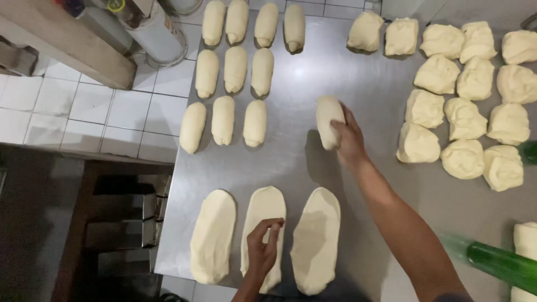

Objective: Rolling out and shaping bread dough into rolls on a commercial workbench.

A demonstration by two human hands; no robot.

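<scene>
My right hand point(348, 137) grips a rolled dough log point(328, 119) near the middle of the steel table point(363, 95), lifted just above the surface. My left hand point(263, 245) pinches at the middle one of three flattened dough ovals: the middle oval point(267, 204), with the left oval point(212, 235) and the right oval point(316, 240) lying on either side along the near edge. Rows of shaped dough logs point(235, 70) lie at the far left of the table, beyond both hands.
Several rough dough lumps point(464, 89) fill the table's right side. A green rolling pin point(498, 264) lies at the near right, with another dough piece point(526, 240) beside it. White tiled floor point(84, 106) and a metal cylinder base point(159, 36) lie left of the table edge.
</scene>
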